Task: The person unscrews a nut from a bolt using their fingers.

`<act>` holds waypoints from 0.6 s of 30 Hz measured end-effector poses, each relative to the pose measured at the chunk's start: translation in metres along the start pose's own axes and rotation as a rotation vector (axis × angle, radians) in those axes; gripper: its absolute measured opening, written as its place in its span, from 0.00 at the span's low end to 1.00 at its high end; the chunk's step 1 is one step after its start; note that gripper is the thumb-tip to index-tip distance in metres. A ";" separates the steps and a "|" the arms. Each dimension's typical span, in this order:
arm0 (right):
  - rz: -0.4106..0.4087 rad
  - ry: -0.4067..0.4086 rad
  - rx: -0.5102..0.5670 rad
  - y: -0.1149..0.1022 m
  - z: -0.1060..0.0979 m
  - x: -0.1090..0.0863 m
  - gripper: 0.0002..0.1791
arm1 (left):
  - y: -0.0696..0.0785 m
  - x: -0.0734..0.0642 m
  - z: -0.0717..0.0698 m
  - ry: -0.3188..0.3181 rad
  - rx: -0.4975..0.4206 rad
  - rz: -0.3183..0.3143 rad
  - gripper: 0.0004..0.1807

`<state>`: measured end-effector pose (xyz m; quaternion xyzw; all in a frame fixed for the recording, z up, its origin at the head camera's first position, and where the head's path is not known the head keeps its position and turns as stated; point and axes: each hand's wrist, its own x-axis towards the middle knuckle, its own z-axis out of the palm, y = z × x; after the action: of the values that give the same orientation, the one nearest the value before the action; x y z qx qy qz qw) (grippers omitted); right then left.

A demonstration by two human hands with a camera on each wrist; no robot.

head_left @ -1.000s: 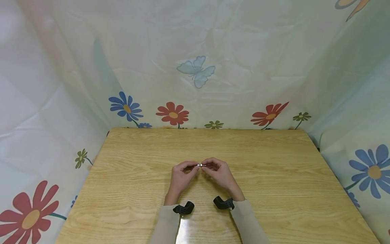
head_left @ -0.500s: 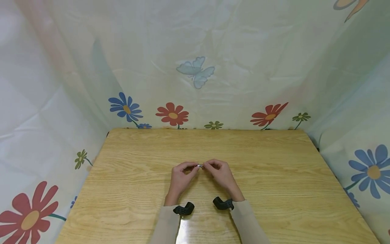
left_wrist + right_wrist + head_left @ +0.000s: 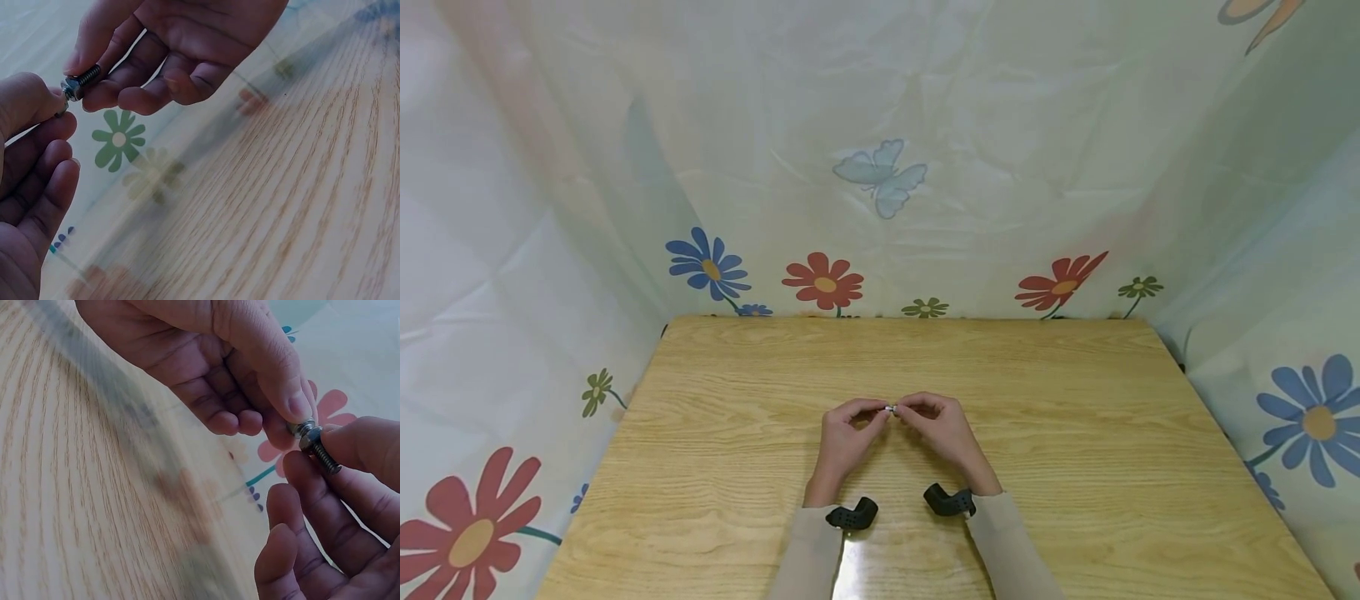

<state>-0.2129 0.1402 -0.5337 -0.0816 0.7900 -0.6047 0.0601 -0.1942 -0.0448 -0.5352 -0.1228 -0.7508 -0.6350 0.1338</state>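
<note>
Bolt: metal, dark grey in the wrist views, with a coarse-threaded shank. Nut: faceted, seated around the shank between the free threaded end and the head. Location: at the centre of the head view, below mid-height, between the two hands, over the desk. Axis in the right wrist view: sloping down to the right, threaded end lowest.

Left hand: thumb and index finger pinch the head end. Right hand: thumb and index finger pinch the bolt at the nut; its other fingers are loosely bent.

The head is mostly covered by the left fingers. A bright ringed section lies between head and nut; whether it is a washer cannot be told. Both hands are cut off by the frame edges in the wrist views.

The head view reduces the bolt to a silver speck; only the wrist views resolve thread and nut.
</note>
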 end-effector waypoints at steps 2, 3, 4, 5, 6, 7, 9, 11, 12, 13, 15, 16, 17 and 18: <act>-0.019 -0.003 -0.004 0.000 0.000 0.000 0.12 | 0.002 0.000 -0.001 0.004 0.001 -0.002 0.05; -0.027 -0.004 -0.001 0.000 0.000 -0.001 0.11 | 0.002 0.000 -0.001 0.004 0.002 -0.007 0.05; -0.034 -0.003 0.001 -0.001 0.000 0.000 0.10 | 0.003 0.000 -0.001 0.005 0.000 -0.014 0.05; -0.040 -0.002 0.002 -0.001 0.000 0.000 0.10 | 0.003 0.000 -0.001 0.005 -0.001 -0.021 0.05; -0.048 -0.002 0.000 -0.001 0.000 0.000 0.10 | 0.003 0.000 -0.001 0.005 -0.002 -0.027 0.05; -0.054 -0.002 -0.002 -0.002 0.000 0.000 0.10 | 0.003 -0.001 -0.001 0.006 -0.001 -0.032 0.05; -0.068 -0.007 0.004 -0.002 0.000 0.000 0.12 | 0.003 0.000 -0.001 0.008 -0.001 -0.036 0.05; -0.084 -0.017 0.018 -0.002 0.000 0.000 0.15 | 0.003 0.000 0.000 0.009 0.002 -0.033 0.05; -0.086 -0.021 0.024 -0.003 0.000 0.000 0.17 | 0.003 0.001 0.000 0.010 0.005 -0.031 0.05; -0.086 -0.023 0.031 -0.003 -0.001 0.000 0.18 | 0.002 0.001 0.000 0.011 0.007 -0.029 0.05; -0.072 -0.019 0.041 -0.003 -0.001 0.000 0.20 | 0.001 0.001 0.000 0.013 0.007 -0.025 0.05; -0.059 -0.013 0.039 -0.003 -0.001 0.000 0.20 | 0.000 0.001 0.001 0.013 0.006 -0.025 0.05; -0.041 -0.004 0.029 -0.003 0.000 0.000 0.19 | -0.001 0.001 0.001 0.013 0.004 -0.025 0.05; -0.022 0.004 0.019 -0.003 0.000 0.000 0.19 | -0.002 0.001 0.001 0.014 0.002 -0.026 0.05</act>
<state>-0.2129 0.1395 -0.5307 -0.0885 0.7832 -0.6132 0.0524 -0.1959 -0.0437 -0.5365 -0.1086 -0.7522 -0.6366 0.1308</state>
